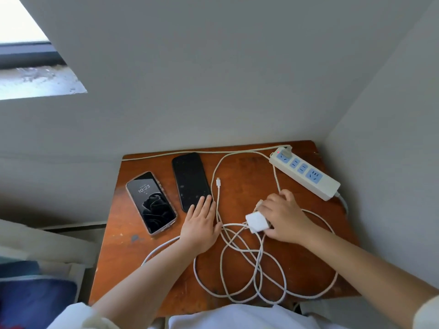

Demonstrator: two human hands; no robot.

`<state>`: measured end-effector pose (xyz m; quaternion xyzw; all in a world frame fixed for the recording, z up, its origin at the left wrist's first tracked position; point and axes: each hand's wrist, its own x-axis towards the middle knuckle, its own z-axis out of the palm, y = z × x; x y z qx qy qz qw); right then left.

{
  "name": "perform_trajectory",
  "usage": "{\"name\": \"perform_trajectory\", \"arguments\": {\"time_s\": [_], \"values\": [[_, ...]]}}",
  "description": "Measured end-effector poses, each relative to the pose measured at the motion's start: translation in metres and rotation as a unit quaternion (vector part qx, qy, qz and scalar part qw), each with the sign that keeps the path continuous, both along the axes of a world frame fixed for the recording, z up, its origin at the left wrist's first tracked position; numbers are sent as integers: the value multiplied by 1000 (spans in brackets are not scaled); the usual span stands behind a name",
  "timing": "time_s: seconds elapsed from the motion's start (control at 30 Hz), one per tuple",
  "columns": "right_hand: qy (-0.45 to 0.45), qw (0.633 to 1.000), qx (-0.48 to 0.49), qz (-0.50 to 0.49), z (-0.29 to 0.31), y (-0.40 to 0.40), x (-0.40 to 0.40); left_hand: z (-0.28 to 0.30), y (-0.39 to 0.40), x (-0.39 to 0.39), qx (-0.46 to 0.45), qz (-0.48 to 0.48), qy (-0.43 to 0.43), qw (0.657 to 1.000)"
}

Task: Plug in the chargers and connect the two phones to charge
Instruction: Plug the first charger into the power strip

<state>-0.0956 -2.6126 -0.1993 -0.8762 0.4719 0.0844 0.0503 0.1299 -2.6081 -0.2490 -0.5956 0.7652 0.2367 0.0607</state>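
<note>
Two phones lie on a small wooden table (133, 262): one in a clear case with a lit screen showing 10:23 (151, 202) at the left, one with a dark screen (191, 181) beside it. My left hand (201, 222) lies flat with straight fingers, fingertips on the dark phone's near corner. My right hand (282, 217) grips a white charger block (256, 222) amid tangled white cables (240, 264). A loose cable plug (218, 181) lies right of the dark phone. A white power strip (306, 175) with blue sockets lies at the back right, one plug in its far socket.
The table stands in a corner between grey walls. A window sill (35, 79) is at the upper left. Bedding and blue fabric (31, 295) lie left of the table. The strip's cord runs along the table's back edge.
</note>
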Motion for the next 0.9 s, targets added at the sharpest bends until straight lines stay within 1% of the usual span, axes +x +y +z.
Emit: {"name": "perform_trajectory", "arguments": {"time_s": [0.1,0.23,0.27,0.33,0.37,0.4,0.47,0.5,0.57,0.6,0.63,0.67,0.7,0.77,0.83,0.9], "values": [[-9,994,-70,-82,15,-18,-21,6,-1,2,-13,17,-11,1000],[-46,980,-104,-160,32,-47,-19,18,-19,10,-55,24,0,998],[-67,976,-100,-182,35,-51,-18,23,-25,5,-66,25,3,998],[-168,953,-68,-242,37,-54,-20,27,-40,-13,-88,20,13,996],[-234,931,-35,-277,39,-55,-25,29,-47,-24,-99,18,18,995],[-301,901,13,-311,41,-56,-30,30,-53,-35,-107,20,21,994],[-408,830,110,-364,40,-57,-41,30,-62,-52,-114,35,17,993],[-454,790,139,-388,39,-56,-45,28,-66,-55,-113,48,12,992],[-546,699,173,-428,37,-57,-55,23,-72,-57,-109,75,0,991],[-588,658,185,-432,35,-58,-59,21,-74,-56,-107,84,-6,991],[-619,628,195,-430,33,-58,-63,20,-76,-55,-105,92,-13,990],[-635,611,204,-427,31,-58,-66,19,-78,-54,-102,100,-18,990],[-635,606,208,-431,27,-59,-68,19,-79,-53,-96,109,-22,989],[-600,627,199,-455,21,-61,-70,19,-79,-50,-80,121,-27,989],[-550,670,169,-469,21,-69,-69,21,-78,-48,-77,118,-38,989],[-493,725,134,-462,26,-79,-69,25,-78,-48,-96,102,-46,989]]}}
